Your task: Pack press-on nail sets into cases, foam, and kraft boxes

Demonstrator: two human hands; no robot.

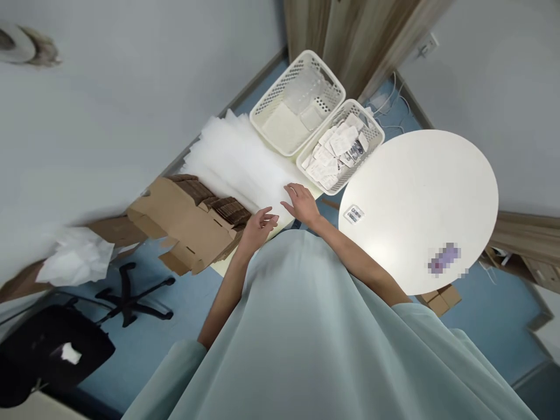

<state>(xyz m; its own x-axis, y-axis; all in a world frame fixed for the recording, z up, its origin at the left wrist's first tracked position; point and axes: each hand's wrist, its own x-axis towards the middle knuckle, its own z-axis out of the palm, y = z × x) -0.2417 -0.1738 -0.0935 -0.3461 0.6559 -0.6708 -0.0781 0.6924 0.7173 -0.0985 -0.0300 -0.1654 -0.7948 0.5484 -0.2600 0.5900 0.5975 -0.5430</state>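
My left hand (259, 228) hovers at the near edge of the work surface, fingers apart and holding nothing. It is beside the stack of folded brown cardboard boxes (184, 216). My right hand (301, 204) is a little further forward, also empty, its thumb and fingers spread. Below and ahead of both hands lies a pile of white translucent sheets (245, 154); whether the right fingertips touch it I cannot tell. Past the right hand stands a white basket (306, 170) filled with small white packets (343, 140).
A larger white basket (271, 137) with clear plastic pieces stands behind. At right is a round white table (420, 192) bearing a small white card-like item (353, 214) and a blurred purple object (444, 258). A black swivel chair (56, 350) stands at lower left. Cables (396, 102) lie near the wall.
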